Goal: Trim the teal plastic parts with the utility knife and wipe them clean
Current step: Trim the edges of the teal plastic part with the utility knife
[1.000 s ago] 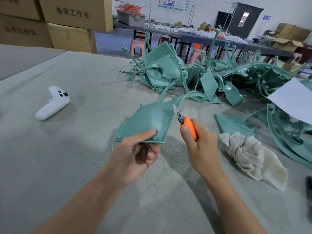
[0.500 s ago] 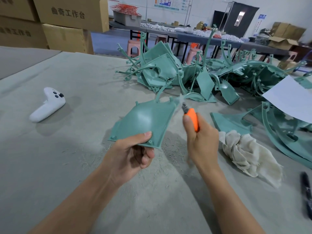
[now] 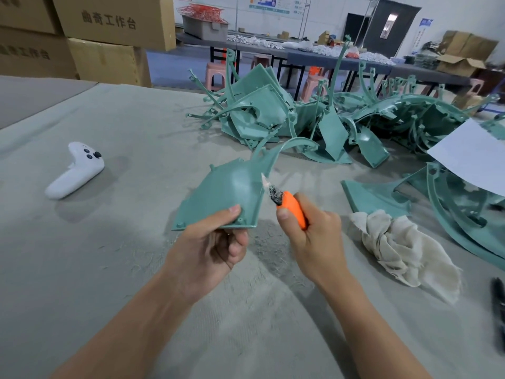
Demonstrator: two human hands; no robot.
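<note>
Left grip [image 3: 210, 250] pinches the teal part [image 3: 226, 192] by its near edge, right grip [image 3: 314, 242] is curled round the utility knife [image 3: 293, 209] laid against the part's right edge just above it, so I'd say mid-trim, and next wants a steady stroke along that edge.

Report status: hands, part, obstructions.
Left hand grips flat teal plastic part by near edge. Right hand holds orange-handled utility knife, blade at part's right edge. Crumpled beige rag lies clear.
</note>
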